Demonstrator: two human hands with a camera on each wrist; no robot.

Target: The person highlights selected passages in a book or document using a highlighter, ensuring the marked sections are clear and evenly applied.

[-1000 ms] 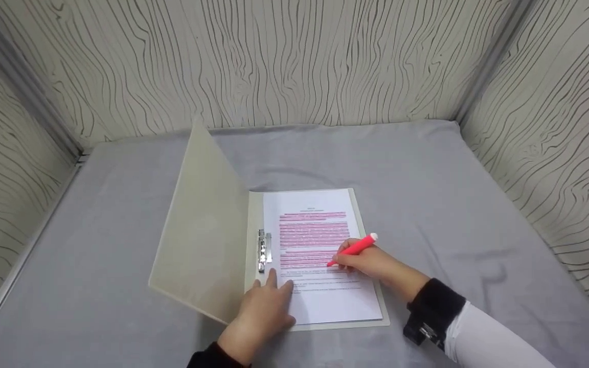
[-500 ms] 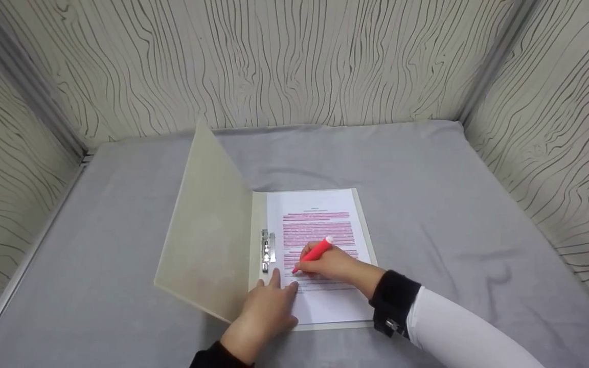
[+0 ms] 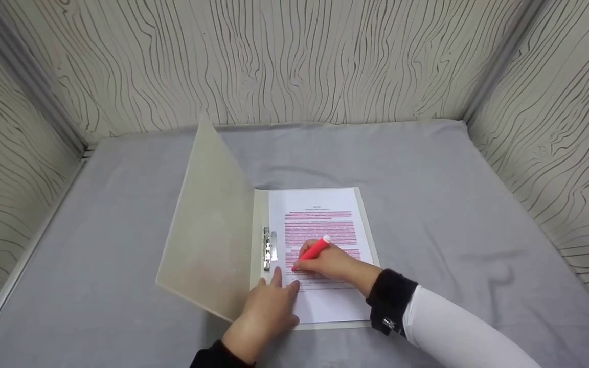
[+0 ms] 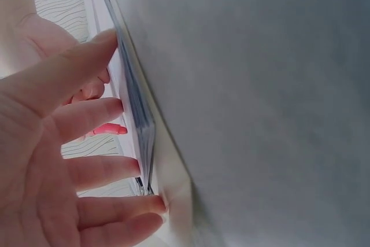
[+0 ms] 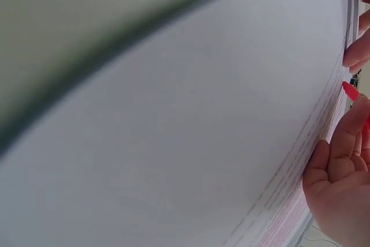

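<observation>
Leftward goes the right hand (image 3: 327,263), across the page from the right end of the pink-marked lines a second ago to their left end now! Its fingers are curled round a red marker (image 3: 316,248), white end up and slanting to the right, the tip down at the lower left of the pink block; whether it touches the paper, I can't tell. And the left hand (image 3: 269,306) stays put, fingers straight and spread, resting on the lower left of the printed sheet (image 3: 327,309), the thumb by its bottom edge. That sheet tops a stack of paper lying in the open folder (image 3: 207,240), whose cover stands tilted up on the left. Just above the left fingertips, look, sits the metal clip (image 3: 267,250), beside the fold. Underneath it all, a grey cloth (image 3: 427,204) spreads over the tabletop, with wavy-lined walls (image 3: 294,61) behind and at both sides. Black band (image 3: 391,301) on the right wrist, white sleeve (image 3: 463,332) beyond it.
</observation>
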